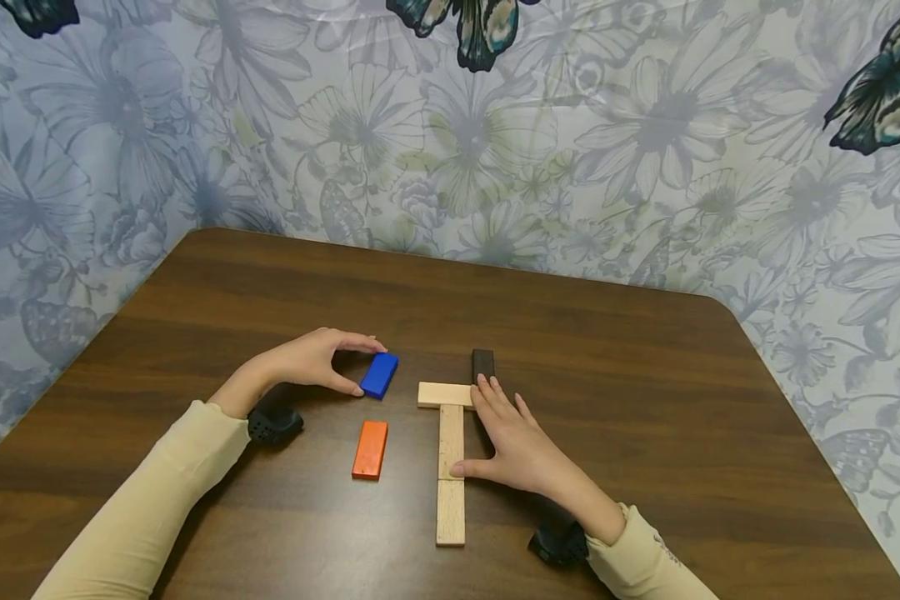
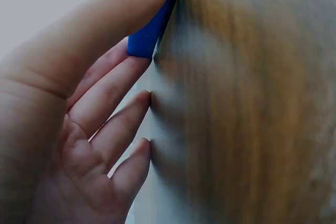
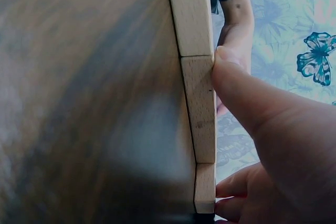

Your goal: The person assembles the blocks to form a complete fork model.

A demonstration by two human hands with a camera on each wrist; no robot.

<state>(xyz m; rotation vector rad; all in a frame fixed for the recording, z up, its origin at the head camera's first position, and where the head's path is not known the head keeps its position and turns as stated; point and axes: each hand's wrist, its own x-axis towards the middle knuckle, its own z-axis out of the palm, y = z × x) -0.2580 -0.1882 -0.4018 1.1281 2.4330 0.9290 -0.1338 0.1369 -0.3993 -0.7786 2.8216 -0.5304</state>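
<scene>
My left hand (image 1: 303,360) pinches a flat blue block (image 1: 379,375) by its two ends, thumb at the near end and a finger at the far one. In the left wrist view the other fingertips touch the tabletop. Three plain wooden blocks lie flat in a T: a crosspiece (image 1: 438,394) on top, a middle block (image 1: 452,435) and a lower block (image 1: 451,512) end to end below. My right hand (image 1: 521,446) rests on the T, thumb on the middle block, straight fingers over the crosspiece's right end. Beyond those fingers lies a black block (image 1: 483,363), partly hidden.
An orange block (image 1: 370,450) lies flat left of the T, below the blue one. All this is on a brown wooden table (image 1: 630,375). A floral wall covering with butterflies (image 1: 487,167) stands behind it. Each wrist wears a black camera (image 1: 273,425).
</scene>
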